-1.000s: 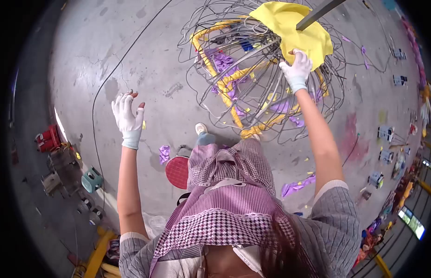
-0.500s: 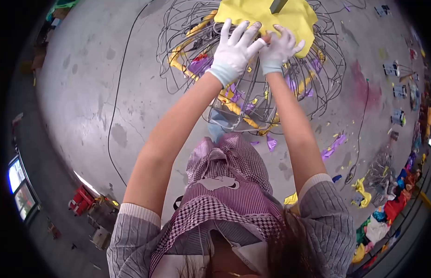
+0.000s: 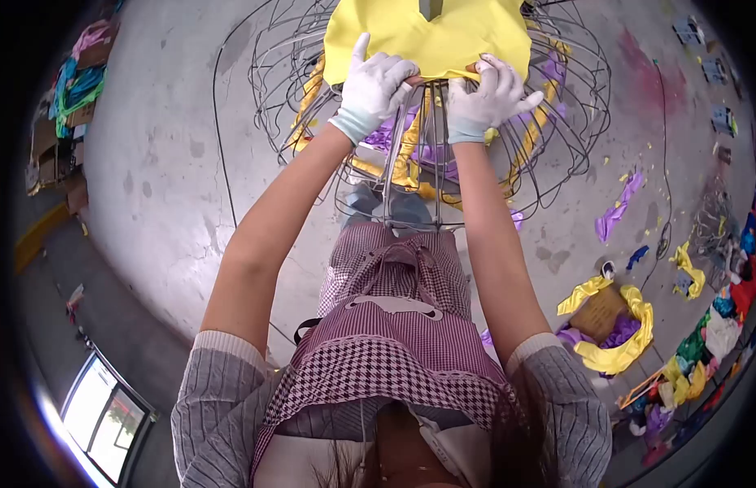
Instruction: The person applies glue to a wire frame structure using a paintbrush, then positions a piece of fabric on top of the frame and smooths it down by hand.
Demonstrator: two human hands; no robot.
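A yellow fabric sheet (image 3: 427,49) lies over the top of a large wire frame (image 3: 435,134), with a grey post (image 3: 431,8) rising through it. My left hand (image 3: 378,88), in a white glove with a bare fingertip, has its fingers curled at the near edge of the fabric, one finger sticking up. On the same edge, my right hand (image 3: 490,98), gloved too, pinches the fabric. Between both hands the edge looks slightly folded. Yellow wrapped strips (image 3: 408,146) and purple fabric (image 3: 431,153) show among the wires underneath.
A cardboard box (image 3: 599,313) with yellow cloth around its rim and purple cloth inside stands at lower right. A purple scrap (image 3: 619,207) lies on the floor. A dark cable (image 3: 219,130) runs along the left. Colourful cloth piles (image 3: 707,342) line the right edge.
My hands were spread flatter over the fabric and closer together. They have moved apart, and their fingers have curled onto its near edge. The camera view has shifted.
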